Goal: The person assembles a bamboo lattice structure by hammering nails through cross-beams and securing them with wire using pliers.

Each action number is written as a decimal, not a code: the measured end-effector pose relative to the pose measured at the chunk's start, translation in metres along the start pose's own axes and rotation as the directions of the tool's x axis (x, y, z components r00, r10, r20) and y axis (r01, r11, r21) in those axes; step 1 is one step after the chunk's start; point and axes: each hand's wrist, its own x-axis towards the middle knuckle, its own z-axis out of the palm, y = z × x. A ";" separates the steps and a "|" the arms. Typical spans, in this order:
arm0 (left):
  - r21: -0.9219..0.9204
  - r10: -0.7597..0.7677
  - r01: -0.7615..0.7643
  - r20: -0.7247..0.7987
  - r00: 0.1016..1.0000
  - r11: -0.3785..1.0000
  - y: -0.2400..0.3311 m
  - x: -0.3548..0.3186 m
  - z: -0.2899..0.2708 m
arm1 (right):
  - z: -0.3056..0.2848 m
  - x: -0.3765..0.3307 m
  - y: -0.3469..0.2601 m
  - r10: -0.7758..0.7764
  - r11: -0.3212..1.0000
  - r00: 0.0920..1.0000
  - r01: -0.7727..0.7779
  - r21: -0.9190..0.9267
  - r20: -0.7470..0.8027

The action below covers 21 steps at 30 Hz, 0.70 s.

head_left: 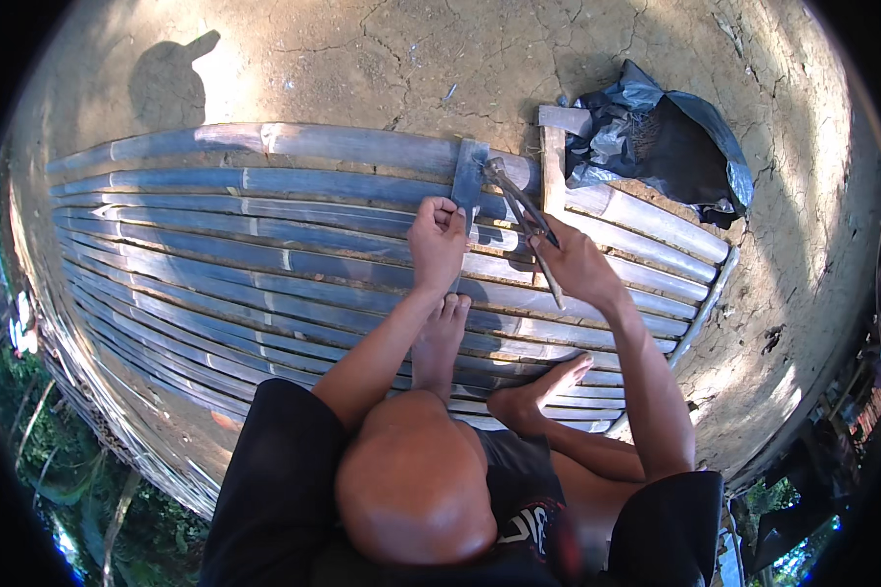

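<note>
left hand [437,238] pinching cross strip [468,181] | right hand [576,264] clamped on pliers [521,207], just beside

Cracked, dry earth ground [382,49] fills the upper frame and right side. On it lies a mat of split bamboo slats [215,264] spanning left to right across the middle. At upper right, a crumpled dark plastic sheet [656,137] rests on the ground just beside the mat's far edge.

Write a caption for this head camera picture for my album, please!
Left hand steadies a crosspiece on bamboo slats while right hand holds pincers.
</note>
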 end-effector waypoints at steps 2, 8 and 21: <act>0.016 0.017 -0.017 -0.001 1.000 1.000 -0.004 0.002 -0.001 | -0.023 0.010 -0.010 0.015 0.997 0.992 -0.005 -0.075 0.124; -0.001 0.055 -0.055 -0.003 0.999 0.999 -0.024 0.008 0.002 | -0.062 0.030 -0.036 -0.126 0.910 0.961 0.211 -0.356 0.248; 0.192 0.095 -0.098 0.024 0.995 0.977 -0.012 0.006 -0.004 | 0.045 0.001 -0.006 0.061 0.987 0.991 -0.078 -0.140 -0.123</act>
